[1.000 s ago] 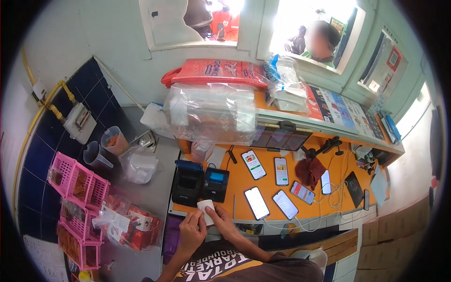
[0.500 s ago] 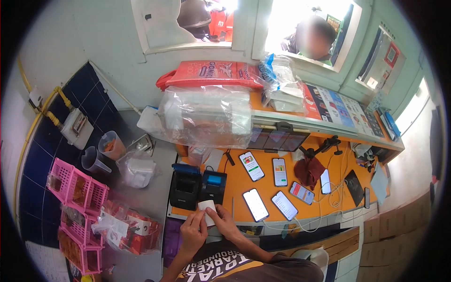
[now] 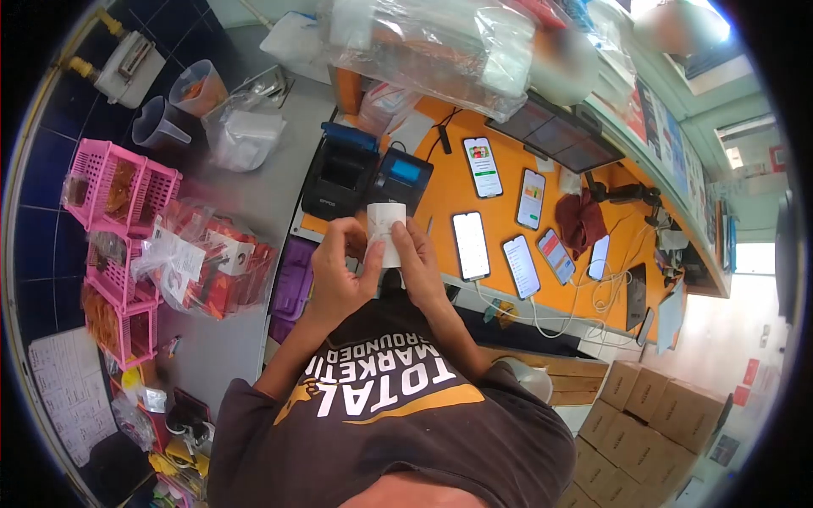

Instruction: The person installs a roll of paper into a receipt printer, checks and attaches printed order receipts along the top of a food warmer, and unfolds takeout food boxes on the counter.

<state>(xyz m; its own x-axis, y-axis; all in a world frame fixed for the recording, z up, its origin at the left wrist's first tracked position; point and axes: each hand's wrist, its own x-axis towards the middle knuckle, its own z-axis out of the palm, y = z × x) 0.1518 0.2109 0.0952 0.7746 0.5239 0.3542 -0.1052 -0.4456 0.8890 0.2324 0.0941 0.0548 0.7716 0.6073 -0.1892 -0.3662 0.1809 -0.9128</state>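
A small white paper slip is held upright between both hands, in front of the dark shirt. My left hand pinches its lower left edge with the thumb; my right hand grips its right edge, thumb on the face. Just beyond the hands are two black printers, the larger one on the left and the smaller one with a blue panel beside it. Several lit phones lie on the orange desk to the right, the nearest with a white cable.
Pink baskets and bagged red packets stand on the grey counter at left. A tablet stands behind the phones, near a maroon cloth. Stacked cartons are at lower right. A plastic-wrapped bundle sits on the shelf.
The camera view has tilted down, so more of the shirt shows and the windows have mostly left the frame. Both hands still hold the slip, now raised, with more of its face visible.
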